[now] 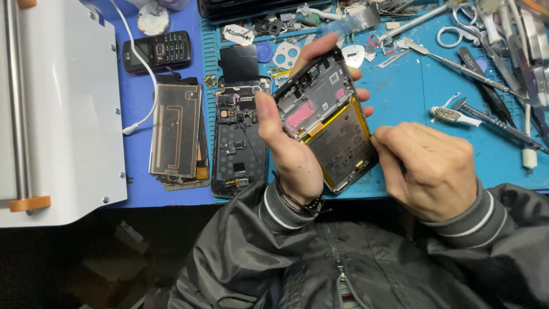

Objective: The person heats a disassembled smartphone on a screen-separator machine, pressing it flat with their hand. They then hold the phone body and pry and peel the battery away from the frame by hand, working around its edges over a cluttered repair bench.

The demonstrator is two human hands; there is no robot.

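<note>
**A:** While the left hand [291, 154] grips the opened phone [327, 120] above the blue mat [412, 103], thumb across its frame, should the right hand [432, 169] pry harder?

**B:** Nah, its fingers are curled onto the lower edge by the battery [341, 143]; I'd go slow and shallow.

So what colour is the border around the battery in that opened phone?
Yellow border, clearest in the head view.
</note>
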